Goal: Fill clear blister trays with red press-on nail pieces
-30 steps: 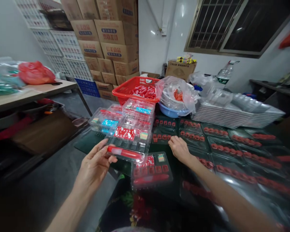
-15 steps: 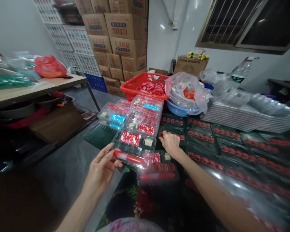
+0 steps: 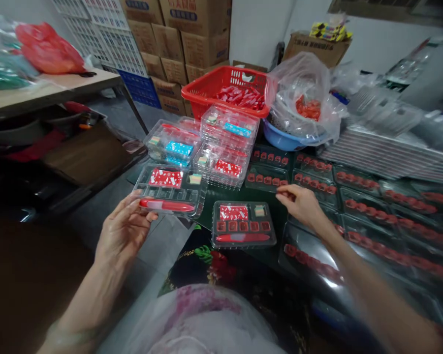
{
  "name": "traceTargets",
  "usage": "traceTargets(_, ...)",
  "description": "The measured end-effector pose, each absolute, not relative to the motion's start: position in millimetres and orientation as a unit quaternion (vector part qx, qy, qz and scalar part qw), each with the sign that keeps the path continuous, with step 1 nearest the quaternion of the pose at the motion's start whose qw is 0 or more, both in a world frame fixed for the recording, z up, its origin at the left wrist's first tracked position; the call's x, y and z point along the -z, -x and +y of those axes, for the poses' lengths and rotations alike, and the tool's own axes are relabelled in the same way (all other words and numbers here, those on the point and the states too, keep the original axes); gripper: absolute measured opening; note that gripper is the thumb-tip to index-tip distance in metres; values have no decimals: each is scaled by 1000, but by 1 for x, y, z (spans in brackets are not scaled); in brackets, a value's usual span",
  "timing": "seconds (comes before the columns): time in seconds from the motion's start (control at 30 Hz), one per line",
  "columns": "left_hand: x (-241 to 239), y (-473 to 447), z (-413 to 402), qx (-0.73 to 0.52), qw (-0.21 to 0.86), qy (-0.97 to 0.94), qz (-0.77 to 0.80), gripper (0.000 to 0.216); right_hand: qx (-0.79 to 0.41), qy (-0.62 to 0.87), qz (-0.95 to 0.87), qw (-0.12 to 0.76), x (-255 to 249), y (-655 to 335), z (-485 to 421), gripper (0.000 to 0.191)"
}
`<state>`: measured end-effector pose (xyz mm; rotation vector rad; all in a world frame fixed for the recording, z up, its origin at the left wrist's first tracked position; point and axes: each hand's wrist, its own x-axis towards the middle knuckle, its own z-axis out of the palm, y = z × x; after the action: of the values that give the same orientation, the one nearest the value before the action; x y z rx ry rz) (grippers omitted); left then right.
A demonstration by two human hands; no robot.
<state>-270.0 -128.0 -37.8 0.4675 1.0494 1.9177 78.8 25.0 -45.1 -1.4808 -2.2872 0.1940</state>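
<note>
My left hand (image 3: 123, 228) grips the near left corner of a clear plastic tray (image 3: 182, 194), tilted above the table's left edge. In this tray lie a red patterned packet (image 3: 166, 178), a pale striped block (image 3: 195, 179) and a red pen-shaped piece (image 3: 166, 204); its row of small wells looks clear. My right hand (image 3: 299, 202) has thumb and fingers pinched at the near right corner of a tray with red pieces (image 3: 266, 180); whether anything is between the fingertips is hidden. Between my hands lies a filled tray (image 3: 243, 225) with red pieces in its wells.
Stacked filled trays (image 3: 227, 162) stand beyond my left hand. Behind them are a red basket (image 3: 195, 101) of small red packets and a blue basin (image 3: 280, 137) under a plastic bag. Rows of trays (image 3: 372, 201) cover the right side, before stacked clear plastic (image 3: 376, 152).
My left hand has carried its tray left, off the stack and away from the filled tray on the table. My right hand has shifted right. The view has tipped downward.
</note>
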Motion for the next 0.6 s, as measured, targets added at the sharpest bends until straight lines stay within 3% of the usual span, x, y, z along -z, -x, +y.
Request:
traceTargets(0.27, 47, 273, -127, -763, 450, -156, 437, 22, 20, 509, -861, -19, 46, -76, 10, 18)
traceTargets(0.43, 49, 276, -125, -752, 446, -163, 458, 25, 0, 513, -858, 35, 38, -70, 24, 27)
traceTargets(0.6, 61, 280, -126, -742, 439, -153, 483, 28, 61, 531, -844, 36, 47, -79, 39, 17)
